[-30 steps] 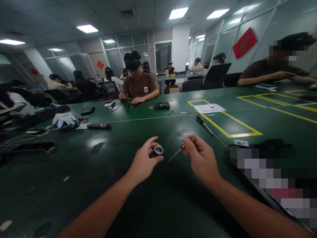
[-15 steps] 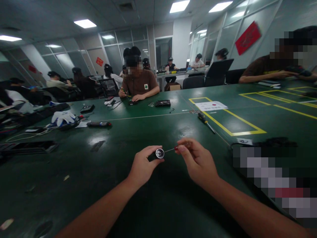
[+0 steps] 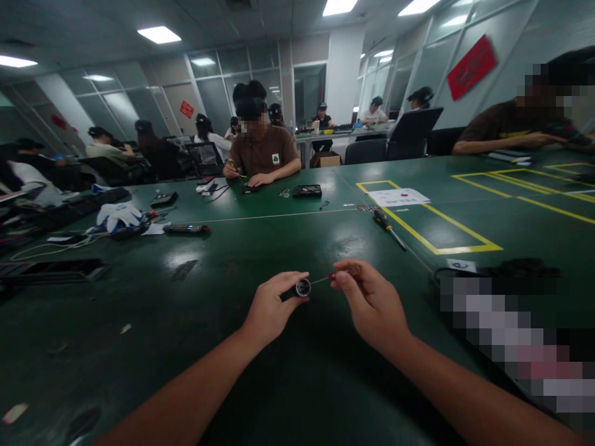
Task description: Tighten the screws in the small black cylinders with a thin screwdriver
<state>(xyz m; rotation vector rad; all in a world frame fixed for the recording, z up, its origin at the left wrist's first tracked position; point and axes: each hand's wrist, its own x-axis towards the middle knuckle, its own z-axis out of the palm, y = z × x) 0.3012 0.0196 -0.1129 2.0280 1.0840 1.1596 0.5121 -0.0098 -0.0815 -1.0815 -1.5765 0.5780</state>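
Note:
My left hand [image 3: 274, 306] is closed round a small dark cylinder [image 3: 304, 287], pinched between thumb and fingers, with its round silvery open end turned towards me. A small screwdriver [image 3: 346, 271] with a red, partly clear handle is gripped in my right hand [image 3: 372, 297]. Its thin metal shaft points left and reaches the cylinder's open end; whether the tip touches the inside cannot be made out. Both hands hover over the green table [image 3: 209, 371].
A larger black-and-yellow screwdriver [image 3: 389, 230] lies ahead right by yellow tape and a white paper sheet [image 3: 398, 197]. White gloves [image 3: 118, 217] and a dark cylindrical tool [image 3: 187, 229] lie left. Across the table a person [image 3: 264, 145] works. A pixelated object [image 3: 506, 334] lies right.
The cylinder's open end has turned slightly and shifted a little right. The screwdriver has tilted a little in my right hand. Both hands keep their hold.

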